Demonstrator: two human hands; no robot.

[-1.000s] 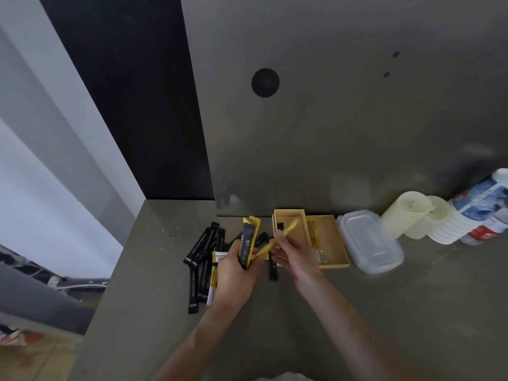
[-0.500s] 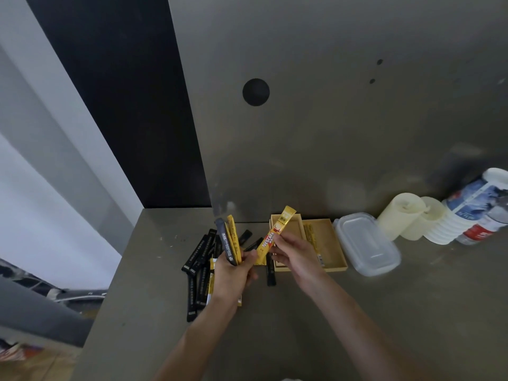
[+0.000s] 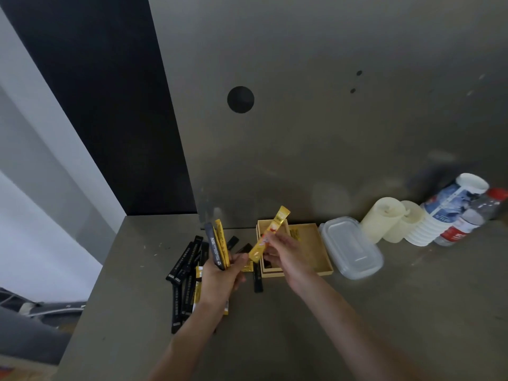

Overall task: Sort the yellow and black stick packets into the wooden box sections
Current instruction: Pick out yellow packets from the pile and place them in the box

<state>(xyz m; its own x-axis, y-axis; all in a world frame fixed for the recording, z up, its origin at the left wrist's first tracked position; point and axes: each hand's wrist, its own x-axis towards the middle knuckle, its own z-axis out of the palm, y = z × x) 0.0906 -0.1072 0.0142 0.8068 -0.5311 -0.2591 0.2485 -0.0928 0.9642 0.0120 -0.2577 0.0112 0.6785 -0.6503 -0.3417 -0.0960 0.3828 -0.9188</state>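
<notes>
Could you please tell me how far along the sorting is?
Early. The wooden box holds only a few packets. The right hand pinches one yellow packet over it; the left hand grips a mixed bunch. A pile of mostly black packets lies unsorted on the table.

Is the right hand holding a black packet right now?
No, the right hand pinches a yellow stick packet, held up near the wooden box.

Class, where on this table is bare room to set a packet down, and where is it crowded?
Bare: table in front of wooden box and plastic container; left of black packet pile. Crowded: between pile and box, where left hand and right hand hold packets; candles and bottles behind.
</notes>
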